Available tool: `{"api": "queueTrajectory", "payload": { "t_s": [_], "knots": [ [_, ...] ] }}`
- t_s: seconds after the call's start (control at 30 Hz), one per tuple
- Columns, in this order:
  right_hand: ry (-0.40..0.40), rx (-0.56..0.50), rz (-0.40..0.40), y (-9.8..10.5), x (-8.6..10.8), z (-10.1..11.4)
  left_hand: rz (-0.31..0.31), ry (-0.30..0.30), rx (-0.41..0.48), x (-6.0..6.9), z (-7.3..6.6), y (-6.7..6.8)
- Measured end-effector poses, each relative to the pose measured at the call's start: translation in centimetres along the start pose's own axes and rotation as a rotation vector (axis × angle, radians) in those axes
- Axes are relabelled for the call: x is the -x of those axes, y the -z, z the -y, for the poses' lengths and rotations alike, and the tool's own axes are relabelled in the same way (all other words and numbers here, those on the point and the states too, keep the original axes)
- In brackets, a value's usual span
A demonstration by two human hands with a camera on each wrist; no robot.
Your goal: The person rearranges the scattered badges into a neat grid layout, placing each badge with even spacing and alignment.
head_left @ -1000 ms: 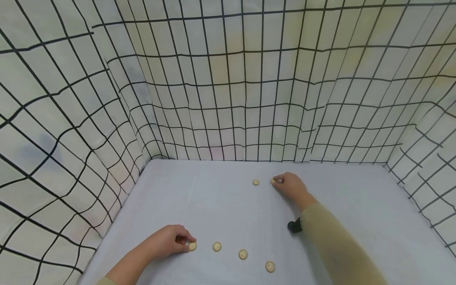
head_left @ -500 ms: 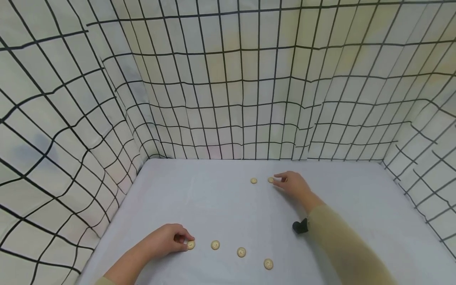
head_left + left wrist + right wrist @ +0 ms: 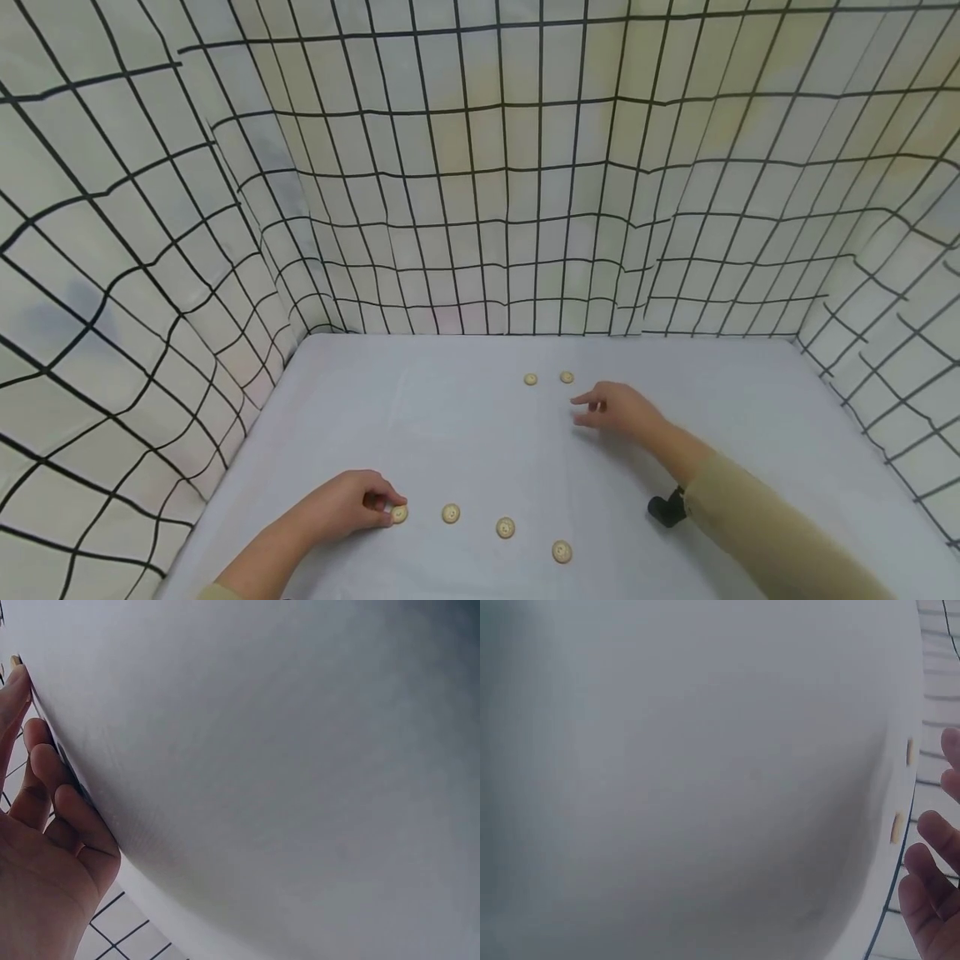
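In the head view my left hand (image 3: 343,505) pinches the leftmost button (image 3: 399,514) between thumb and forefinger, low at the table. This button is round, cream-coloured and has holes. The left wrist view shows the left hand (image 3: 56,847) with its other fingers curled against the white surface. To its right lie three more buttons, the nearest button (image 3: 451,513) beside it. My right hand (image 3: 621,412) hovers with parted fingers and holds nothing. Just beyond its fingertips lies a far button (image 3: 566,377), and left of that another far button (image 3: 531,379).
A white-covered table (image 3: 420,417) bears all the buttons. White walls with a dark grid (image 3: 465,208) stand behind and at both sides. A black device (image 3: 667,507) sits at the right sleeve (image 3: 757,521).
My right hand has let go of the far right button, leaving it on the table, and has drawn back towards me. The left hand keeps its pinch in place.
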State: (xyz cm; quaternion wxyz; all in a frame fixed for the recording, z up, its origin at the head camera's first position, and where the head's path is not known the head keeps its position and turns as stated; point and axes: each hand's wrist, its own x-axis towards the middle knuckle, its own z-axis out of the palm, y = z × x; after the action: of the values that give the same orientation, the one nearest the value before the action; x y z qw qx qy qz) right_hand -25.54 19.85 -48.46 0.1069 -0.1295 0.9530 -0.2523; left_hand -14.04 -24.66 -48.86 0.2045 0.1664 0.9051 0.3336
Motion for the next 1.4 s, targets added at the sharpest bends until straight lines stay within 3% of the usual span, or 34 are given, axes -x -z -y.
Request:
{"api": "queueTrajectory", "payload": {
  "t_s": [0.17, 0.3, 0.43, 0.7, 0.87, 1.13, 1.4],
  "knots": [
    [0.06, -0.01, 0.041, -1.3, 2.2, 0.9, -0.007, -0.004, -0.011, 0.1, -0.1, 0.2],
    [0.207, 0.014, 0.097, -2.2, 4.2, 1.9, 0.0, 0.002, 0.0, 0.2, -0.1, 0.2],
    [0.348, -0.027, 0.173, -3.0, 6.1, 2.5, -0.001, 0.01, 0.003, 0.2, -0.1, 0.0],
    [0.522, -0.015, 0.34, -4.4, 8.4, 2.5, -0.006, 0.006, -0.003, 0.2, -0.1, 0.0],
    [0.589, 0.048, 0.333, -4.8, 9.0, 2.6, -0.003, -0.01, 0.001, 0.2, 0.0, 0.0],
    [0.625, 0.107, 0.38, -5.0, 9.1, 3.4, 0.01, -0.003, 0.024, -0.1, 0.2, -0.2],
    [0.7, 0.167, 0.345, -5.2, 8.9, 3.5, 0.003, -0.01, 0.018, 0.1, 0.1, 0.0]
  ]
}}
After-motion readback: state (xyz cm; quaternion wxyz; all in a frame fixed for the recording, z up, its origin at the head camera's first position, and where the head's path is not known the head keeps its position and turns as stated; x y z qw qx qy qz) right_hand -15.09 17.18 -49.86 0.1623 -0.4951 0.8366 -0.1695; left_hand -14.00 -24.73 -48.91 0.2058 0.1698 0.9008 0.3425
